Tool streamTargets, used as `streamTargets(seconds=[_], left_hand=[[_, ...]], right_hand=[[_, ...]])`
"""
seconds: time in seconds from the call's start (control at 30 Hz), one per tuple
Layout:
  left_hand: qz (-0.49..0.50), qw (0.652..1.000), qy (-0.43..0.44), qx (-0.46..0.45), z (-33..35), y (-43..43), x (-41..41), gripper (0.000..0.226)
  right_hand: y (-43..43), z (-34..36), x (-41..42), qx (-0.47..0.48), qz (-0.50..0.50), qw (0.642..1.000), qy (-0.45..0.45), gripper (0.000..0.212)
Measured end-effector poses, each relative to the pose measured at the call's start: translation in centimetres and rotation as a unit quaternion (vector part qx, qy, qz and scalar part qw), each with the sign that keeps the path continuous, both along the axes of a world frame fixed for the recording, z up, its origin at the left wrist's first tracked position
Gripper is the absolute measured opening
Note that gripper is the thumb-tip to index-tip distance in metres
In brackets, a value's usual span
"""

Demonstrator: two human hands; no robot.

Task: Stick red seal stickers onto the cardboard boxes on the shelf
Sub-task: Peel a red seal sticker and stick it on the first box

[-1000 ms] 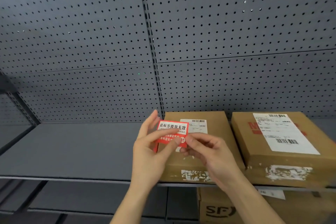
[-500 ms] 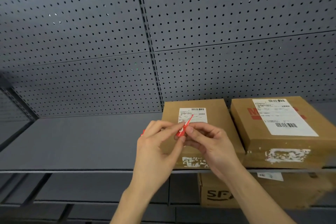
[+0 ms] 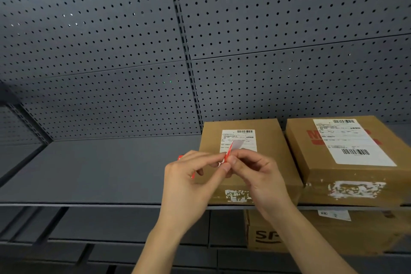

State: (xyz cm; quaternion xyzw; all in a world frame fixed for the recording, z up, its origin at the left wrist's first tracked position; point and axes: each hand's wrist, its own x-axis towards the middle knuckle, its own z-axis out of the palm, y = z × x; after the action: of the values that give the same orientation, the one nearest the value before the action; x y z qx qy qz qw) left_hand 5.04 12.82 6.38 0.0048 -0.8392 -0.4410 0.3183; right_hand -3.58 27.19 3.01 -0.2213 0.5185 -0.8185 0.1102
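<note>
Both hands meet in front of the left cardboard box point(image 3: 266, 162) on the grey shelf point(image 3: 100, 173). My left hand point(image 3: 189, 182) holds the red seal sticker sheet point(image 3: 228, 155), whose red edges show at its fingers. My right hand point(image 3: 255, 171) pinches a corner of the sheet, and a pale flap point(image 3: 238, 144) stands up from it over the box's white label. A second, larger cardboard box point(image 3: 347, 162) with a white shipping label sits to the right.
A grey pegboard wall point(image 3: 133, 51) backs the shelf. On the lower shelf stands another cardboard box point(image 3: 311, 233) with black lettering. The shelf's front edge point(image 3: 77, 205) runs across below my hands.
The red sheet, first held flat facing me, has turned edge-on, and a pale flap now lifts from it between my fingertips. The view has tilted so the boxes sit lower.
</note>
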Motion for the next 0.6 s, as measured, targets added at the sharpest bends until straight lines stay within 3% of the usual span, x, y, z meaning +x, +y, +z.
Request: streamTargets(seconds=[0.23, 0.37, 0.5, 0.6], left_hand=[[0.001, 0.995, 0.028, -0.097, 0.5, -0.9, -0.1, 0.019], [0.026, 0.993, 0.029, -0.112, 0.5, -1.1, -0.1, 0.019], [0.015, 0.992, 0.03, -0.118, 0.7, -1.7, 0.0, 0.018], [0.017, 0.99, 0.026, -0.139, 0.6, -2.0, -0.1, 0.015]], right_hand=[[-0.3, -0.1, -0.1, -0.003, 0.001, 1.0, 0.022, 0.019], [-0.7, 0.0, -0.1, 0.02, -0.015, 0.997, 0.069, 0.02], [-1.0, -0.3, -0.1, 0.015, -0.007, 0.999, 0.048, 0.021], [-1.2, -0.4, -0.2, 0.048, -0.014, 0.997, 0.064, 0.01]])
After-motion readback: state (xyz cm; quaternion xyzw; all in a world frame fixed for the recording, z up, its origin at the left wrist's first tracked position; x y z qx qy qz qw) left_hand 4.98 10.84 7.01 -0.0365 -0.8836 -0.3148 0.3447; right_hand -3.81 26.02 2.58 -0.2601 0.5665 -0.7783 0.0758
